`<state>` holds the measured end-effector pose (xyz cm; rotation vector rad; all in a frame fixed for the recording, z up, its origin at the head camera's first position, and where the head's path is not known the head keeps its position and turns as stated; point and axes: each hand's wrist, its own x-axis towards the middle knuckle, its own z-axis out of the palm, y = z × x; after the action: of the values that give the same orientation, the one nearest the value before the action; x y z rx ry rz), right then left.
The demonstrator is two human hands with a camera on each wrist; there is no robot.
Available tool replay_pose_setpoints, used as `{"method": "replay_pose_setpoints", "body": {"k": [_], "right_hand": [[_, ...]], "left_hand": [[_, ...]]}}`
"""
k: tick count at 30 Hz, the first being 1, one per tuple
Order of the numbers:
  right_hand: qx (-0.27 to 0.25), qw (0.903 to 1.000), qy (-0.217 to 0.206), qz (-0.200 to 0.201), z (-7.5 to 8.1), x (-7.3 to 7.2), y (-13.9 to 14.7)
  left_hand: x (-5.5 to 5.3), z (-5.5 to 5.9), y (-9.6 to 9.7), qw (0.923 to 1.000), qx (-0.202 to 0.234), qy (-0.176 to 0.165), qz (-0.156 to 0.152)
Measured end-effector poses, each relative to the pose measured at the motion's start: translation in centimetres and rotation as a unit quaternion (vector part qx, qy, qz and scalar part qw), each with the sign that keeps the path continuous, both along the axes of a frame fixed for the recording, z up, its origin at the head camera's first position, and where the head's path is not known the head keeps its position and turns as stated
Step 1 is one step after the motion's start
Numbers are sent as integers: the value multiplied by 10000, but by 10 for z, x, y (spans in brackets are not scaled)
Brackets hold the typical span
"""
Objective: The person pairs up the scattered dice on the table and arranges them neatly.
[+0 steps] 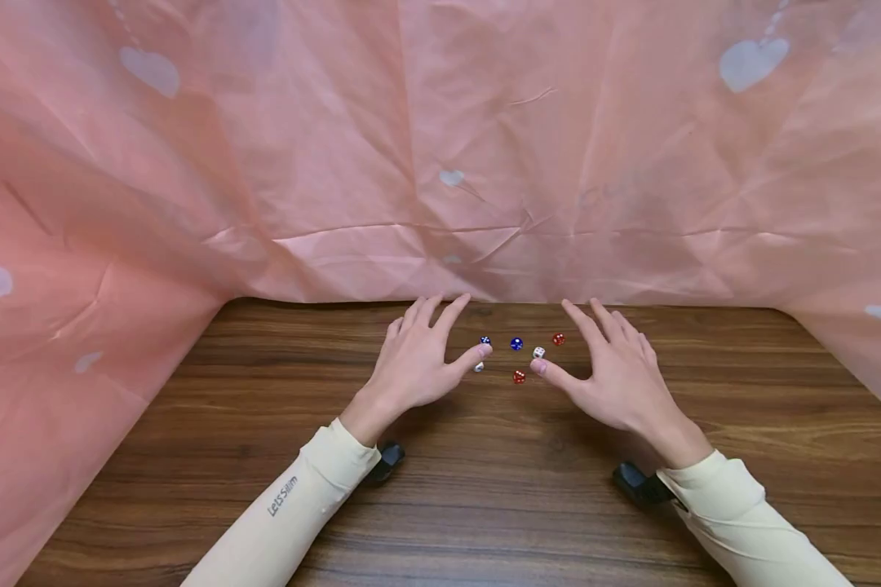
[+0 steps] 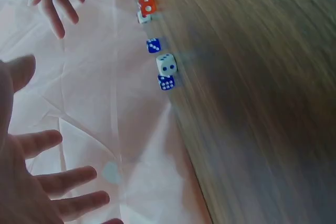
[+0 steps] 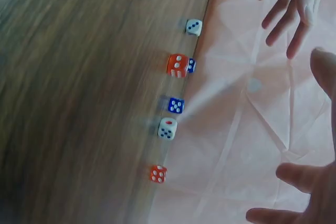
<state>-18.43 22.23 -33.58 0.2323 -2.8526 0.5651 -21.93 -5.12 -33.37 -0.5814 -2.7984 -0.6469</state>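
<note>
Several small dice lie on the wooden table between the two hands. A blue die [image 1: 517, 344] sits in the middle, with a white die [image 1: 539, 352] to its right and a red die [image 1: 559, 339] beyond that. Nearer the person is another red die [image 1: 519, 377]. My left hand [image 1: 416, 361] hovers at the left, fingers spread; its thumb partly covers a second white die [image 1: 479, 368] and a second blue die [image 1: 484, 339] in the head view. Opposite it, my right hand [image 1: 622, 375] is spread likewise. Both wrist views show the hands apart from the dice, holding nothing.
A pink cloth [image 1: 440, 122] with white hearts hangs behind the brown wooden table [image 1: 499, 497] and along its sides. Dark wrist-worn devices, one at the left wrist [image 1: 387, 463] and one at the right wrist [image 1: 642, 483], sit below the cream sleeves.
</note>
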Motion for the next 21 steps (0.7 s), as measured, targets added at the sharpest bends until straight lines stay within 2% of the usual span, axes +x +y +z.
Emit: {"method": "replay_pose_setpoints", "body": {"k": [3, 6, 8, 11, 15, 17, 21], "right_hand": [[-513, 9986, 94, 100, 1, 1, 1], [-1080, 9937, 204, 207, 1, 1, 1], [-1424, 9890, 290, 267, 1, 0, 1], [-1966, 9789, 413, 362, 1, -1, 1], [-2673, 9614, 428, 504, 3, -2, 1], [-3102, 9481, 362, 605, 3, -3, 1], [-3887, 9178, 258, 763, 5, -3, 2]], "left_hand": [[0, 2, 2, 9989, 448, 38, -102], [-1, 1, 4, 9940, 1055, 19, -285], [-1, 0, 5, 9870, 1555, -86, -407], [-2, -2, 6, 9695, 2362, -387, -531], [-3, -4, 7, 9325, 3457, -898, -543], [-3, -3, 7, 9070, 4004, -1175, -575], [-4, -3, 8, 8485, 4988, -1643, -644]]}}
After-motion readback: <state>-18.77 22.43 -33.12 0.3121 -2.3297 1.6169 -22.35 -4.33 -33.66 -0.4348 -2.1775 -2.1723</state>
